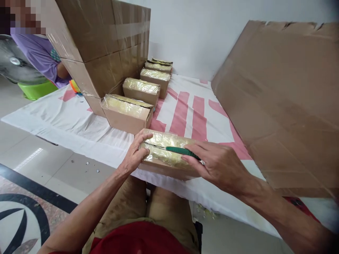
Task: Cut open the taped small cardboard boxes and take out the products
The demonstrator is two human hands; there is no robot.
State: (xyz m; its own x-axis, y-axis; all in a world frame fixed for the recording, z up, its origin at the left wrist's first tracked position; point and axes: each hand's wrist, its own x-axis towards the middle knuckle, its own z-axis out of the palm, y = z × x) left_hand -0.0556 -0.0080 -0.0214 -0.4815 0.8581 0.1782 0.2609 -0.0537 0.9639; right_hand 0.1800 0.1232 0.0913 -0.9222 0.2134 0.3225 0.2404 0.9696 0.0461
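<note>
A small cardboard box (pixel 164 168) lies at the table's front edge, its top seam covered with shiny yellowish tape. My left hand (pixel 134 153) grips the left end of this box, with the thumb and a finger on top at either side of the seam. In my right hand (pixel 215 163) is a green cutter (pixel 178 150), lying along the seam near the middle of the box. Its blade cannot be made out. To the left of the tool, the seam shows as a dark line. My right fingers hide the box's right end.
Several similar taped boxes (pixel 127 120) stand in a row behind. A tall stack of cartons (pixel 99 53) rises at left, and a large cardboard sheet (pixel 291 106) leans at right. A person in a purple sleeve (pixel 39 53) sits beyond the stack, near a fan (pixel 16 60).
</note>
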